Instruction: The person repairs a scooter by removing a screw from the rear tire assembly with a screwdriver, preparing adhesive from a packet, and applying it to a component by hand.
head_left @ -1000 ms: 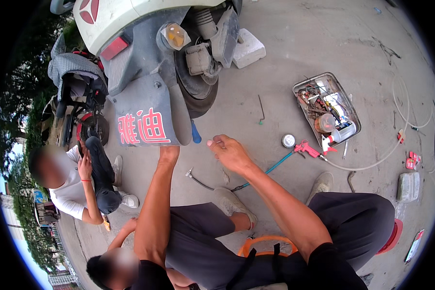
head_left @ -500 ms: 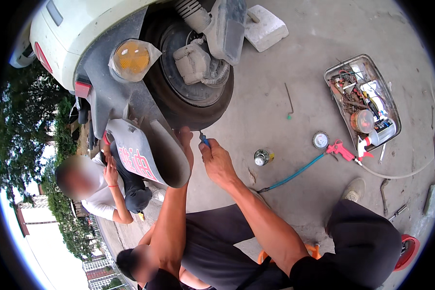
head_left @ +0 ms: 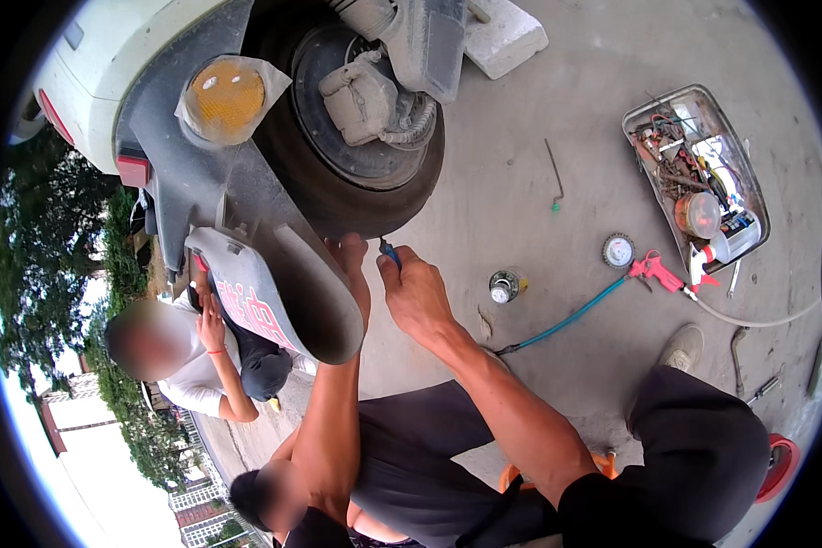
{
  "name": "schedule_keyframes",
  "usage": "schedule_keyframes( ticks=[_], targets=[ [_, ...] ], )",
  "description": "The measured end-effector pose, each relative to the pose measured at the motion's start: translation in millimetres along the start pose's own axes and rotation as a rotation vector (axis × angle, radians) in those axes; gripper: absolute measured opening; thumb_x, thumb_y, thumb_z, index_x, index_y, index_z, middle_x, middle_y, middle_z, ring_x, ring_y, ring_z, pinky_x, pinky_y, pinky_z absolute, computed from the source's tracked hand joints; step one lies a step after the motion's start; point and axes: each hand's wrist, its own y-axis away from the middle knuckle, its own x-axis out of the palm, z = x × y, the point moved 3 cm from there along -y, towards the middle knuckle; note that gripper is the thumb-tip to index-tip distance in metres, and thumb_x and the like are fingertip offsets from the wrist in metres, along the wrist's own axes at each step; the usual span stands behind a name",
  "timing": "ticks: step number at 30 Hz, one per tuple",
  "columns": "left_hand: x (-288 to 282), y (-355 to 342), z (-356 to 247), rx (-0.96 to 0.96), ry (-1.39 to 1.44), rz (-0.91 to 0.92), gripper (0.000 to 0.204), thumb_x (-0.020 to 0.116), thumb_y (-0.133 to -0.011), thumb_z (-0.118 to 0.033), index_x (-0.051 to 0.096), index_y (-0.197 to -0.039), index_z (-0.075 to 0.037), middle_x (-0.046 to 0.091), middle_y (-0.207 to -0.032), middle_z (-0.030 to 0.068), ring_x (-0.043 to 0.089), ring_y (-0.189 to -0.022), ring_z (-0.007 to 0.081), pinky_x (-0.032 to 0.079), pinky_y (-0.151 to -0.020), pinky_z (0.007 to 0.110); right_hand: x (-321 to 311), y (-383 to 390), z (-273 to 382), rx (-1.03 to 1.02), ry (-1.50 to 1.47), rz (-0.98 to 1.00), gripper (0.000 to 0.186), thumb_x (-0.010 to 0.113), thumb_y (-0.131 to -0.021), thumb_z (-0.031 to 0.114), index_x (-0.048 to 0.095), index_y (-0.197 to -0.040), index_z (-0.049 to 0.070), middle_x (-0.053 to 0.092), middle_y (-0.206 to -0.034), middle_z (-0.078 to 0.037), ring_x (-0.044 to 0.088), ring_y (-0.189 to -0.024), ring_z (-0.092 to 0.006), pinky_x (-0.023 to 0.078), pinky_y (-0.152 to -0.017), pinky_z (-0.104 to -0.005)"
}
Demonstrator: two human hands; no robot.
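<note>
A dark tyre on a black wheel sits under a pale vehicle's grey mudguard. My left hand reaches up behind the mudguard flap, its fingertips against the tyre's lower edge; the flap hides part of that hand. Its visible fingers look extended, with nothing seen in them. Closed round a small blue-handled tool, my right hand is just right of the left one. The tool's thin dark tip points up at the tyre's bottom edge; its exact kind is unclear.
An open metal tray of tools and a spray bottle lies at right. Nearer are a pink inflator gun with gauge and blue hose, a small bottle, and a green-ended rod. Two people are at left.
The view has shifted slightly, so the vehicle sits a little higher and further left. My hands hold nearly the same pose at the tyre's edge, the tool still in the right.
</note>
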Motion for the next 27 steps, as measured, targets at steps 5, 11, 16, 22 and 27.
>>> schedule_keyframes(
  ticks=[5, 11, 16, 22, 27],
  targets=[
    [-12.9, -5.3, 8.5, -0.057, -0.075, 0.106, 0.036, 0.049, -0.109, -0.027, 0.044, -0.129, 0.002, 0.056, -0.118, 0.0116, 0.058, -0.109, 0.0196, 0.054, -0.101, 0.039, 6.6, 23.2, -2.9, 0.037, -0.105, 0.034, 0.03, 0.049, -0.105, 0.025, 0.058, -0.108, -0.003, 0.063, -0.066, -0.026, 0.063, -0.064, -0.0462, 0.045, -0.06, -0.0524],
    [-3.4, -1.6, 5.8, 0.032, -0.133, 0.034, 0.027, 0.056, -0.104, -0.025, 0.056, -0.107, 0.002, 0.063, -0.098, 0.0124, 0.06, -0.095, 0.0238, 0.05, -0.091, 0.038, 2.1, 20.6, -4.4, 0.02, -0.049, -0.037, 0.029, 0.05, -0.105, 0.025, 0.058, -0.105, -0.003, 0.062, -0.067, -0.024, 0.063, -0.063, -0.0439, 0.046, -0.06, -0.0503],
    [-10.6, -4.0, -5.0, 0.034, -0.12, 0.034, 0.028, 0.057, -0.104, -0.026, 0.057, -0.108, 0.002, 0.064, -0.099, 0.0117, 0.06, -0.096, 0.0236, 0.049, -0.092, 0.037, -3.6, 12.6, -1.5, -0.068, 0.018, 0.002, 0.029, 0.051, -0.105, 0.026, 0.057, -0.105, -0.002, 0.063, -0.069, -0.025, 0.064, -0.066, -0.0442, 0.046, -0.061, -0.0504],
    [-13.1, -5.2, 18.7, -0.012, -0.14, 0.075, 0.033, 0.05, -0.109, -0.028, 0.047, -0.124, 0.002, 0.057, -0.114, 0.0092, 0.059, -0.107, 0.0166, 0.053, -0.103, 0.037, -1.7, 38.8, 0.1, -0.045, 0.006, -0.027, 0.025, 0.051, -0.104, 0.023, 0.056, -0.103, -0.002, 0.062, -0.065, -0.026, 0.064, -0.066, -0.0482, 0.047, -0.06, -0.0533],
    [-10.1, -7.8, -1.4, 0.012, -0.059, 0.064, 0.032, 0.054, -0.106, -0.03, 0.056, -0.111, 0.001, 0.061, -0.101, 0.0123, 0.058, -0.099, 0.0231, 0.047, -0.096, 0.041, -5.1, 7.9, 9.3, -0.082, 0.098, 0.011, 0.025, 0.051, -0.104, 0.021, 0.055, -0.101, -0.003, 0.064, -0.069, -0.028, 0.064, -0.068, -0.049, 0.048, -0.061, -0.0552]
  ],
)
